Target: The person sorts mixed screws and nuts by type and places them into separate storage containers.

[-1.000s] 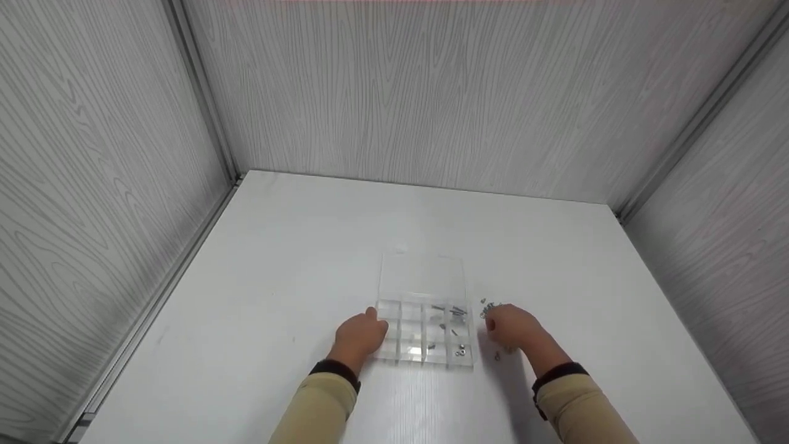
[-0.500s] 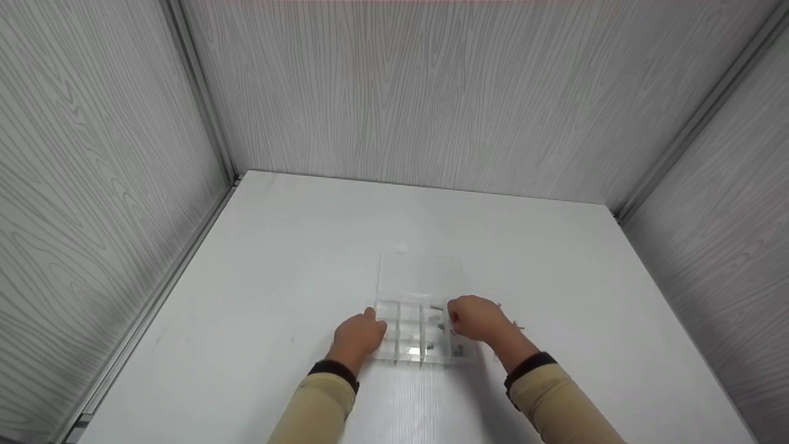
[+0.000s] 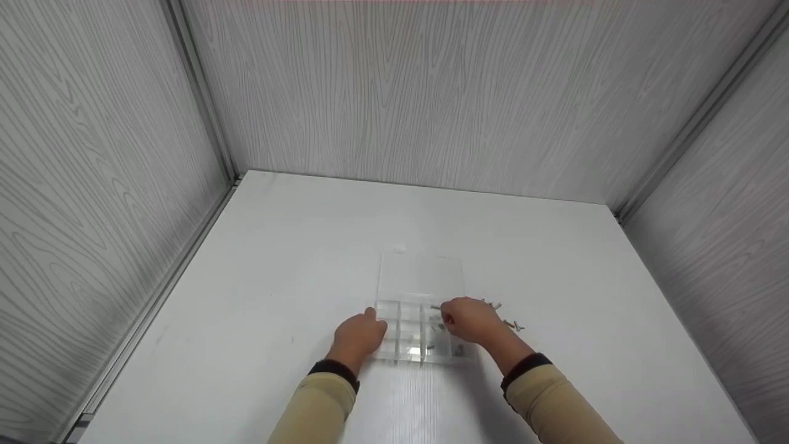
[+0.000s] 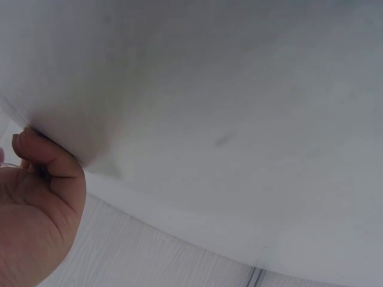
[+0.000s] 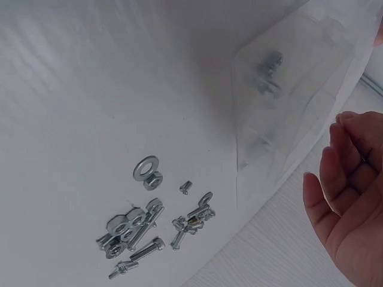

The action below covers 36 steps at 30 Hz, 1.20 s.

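Note:
A clear plastic compartment box point(image 3: 423, 345) lies with its lid point(image 3: 420, 276) folded back flat. My left hand point(image 3: 359, 337) grips its left side; in the left wrist view, the curled fingers and thumb of that hand point(image 4: 45, 209) pinch the thin edge. My right hand point(image 3: 473, 320) is above the box's right-hand compartments, covering part of them. In the right wrist view, thumb and index fingertips of that hand point(image 5: 353, 197) come together, and whether something small is between them is hidden. Small metal pieces point(image 5: 270, 72) show blurred through the box wall.
Right of the box lie loose screws point(image 3: 515, 325). The right wrist view shows a pile of nuts and screws point(image 5: 136, 225), a washer point(image 5: 139, 172), a hex nut point(image 5: 153, 180) and a single short screw point(image 5: 186, 187). Grey wood-grain panels point(image 3: 407, 92) enclose the white table point(image 3: 296, 234).
My right hand has gone left from the loose hardware to over the box, then slightly further left. Screws it covered show on the table again. My left hand has stayed put.

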Available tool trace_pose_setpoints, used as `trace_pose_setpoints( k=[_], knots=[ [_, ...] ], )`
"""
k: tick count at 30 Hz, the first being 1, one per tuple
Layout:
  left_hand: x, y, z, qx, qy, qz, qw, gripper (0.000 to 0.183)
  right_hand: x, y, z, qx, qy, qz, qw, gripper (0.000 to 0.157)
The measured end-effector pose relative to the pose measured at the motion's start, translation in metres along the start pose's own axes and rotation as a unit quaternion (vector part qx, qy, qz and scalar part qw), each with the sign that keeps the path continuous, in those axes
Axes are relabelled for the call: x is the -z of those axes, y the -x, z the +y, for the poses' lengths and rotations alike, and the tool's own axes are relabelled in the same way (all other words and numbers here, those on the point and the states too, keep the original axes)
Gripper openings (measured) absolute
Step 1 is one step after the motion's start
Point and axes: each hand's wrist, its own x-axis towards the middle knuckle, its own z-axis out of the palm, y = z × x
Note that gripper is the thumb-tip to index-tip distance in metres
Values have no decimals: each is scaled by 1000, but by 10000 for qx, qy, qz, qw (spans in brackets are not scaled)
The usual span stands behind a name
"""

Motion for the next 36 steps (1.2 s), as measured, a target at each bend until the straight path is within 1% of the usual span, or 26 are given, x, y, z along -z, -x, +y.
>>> trace_pose_setpoints(
  k=[3, 7, 10, 14, 18, 21, 24, 27, 33, 36],
  knots=[
    [0, 1, 0, -36, -8, 21, 10000, 53, -1, 2, 5, -86, -158, 15, 9998, 12],
    [0, 2, 0, -36, 56, 35, 10000, 53, 0, 6, 14, -241, -204, 49, 9995, 11],
    [0, 2, 0, -21, 63, 42, 10000, 53, 3, 11, 21, -418, -223, -67, 9989, 10],
    [-1, 0, -1, -22, 91, 81, 9999, 53, 7, 19, 28, -654, -310, -314, 9969, 11],
    [-2, -1, -2, -34, 71, 108, 9999, 54, 7, 25, 34, -882, -353, -540, 9940, 12],
    [-3, -1, -2, -17, 47, 113, 9999, 54, 5, 31, 37, -1034, -365, -840, 9904, 10],
    [-3, -1, -1, 2, 51, 121, 9999, 54, 3, 37, 40, -1112, -369, -1120, 9868, 11],
    [-3, -1, -1, -9, 13, 145, 9999, 53, 1, 43, 43, -1166, -336, -1315, 9839, 12],
    [-5, -2, -1, -73, -182, 131, 9997, 52, -6, 53, 50, -1190, -255, -1294, 9841, 14],
    [-6, -3, -1, -62, -195, 138, 9997, 52, -10, 54, 55, -1310, -283, -1257, 9830, 13]
  ],
)
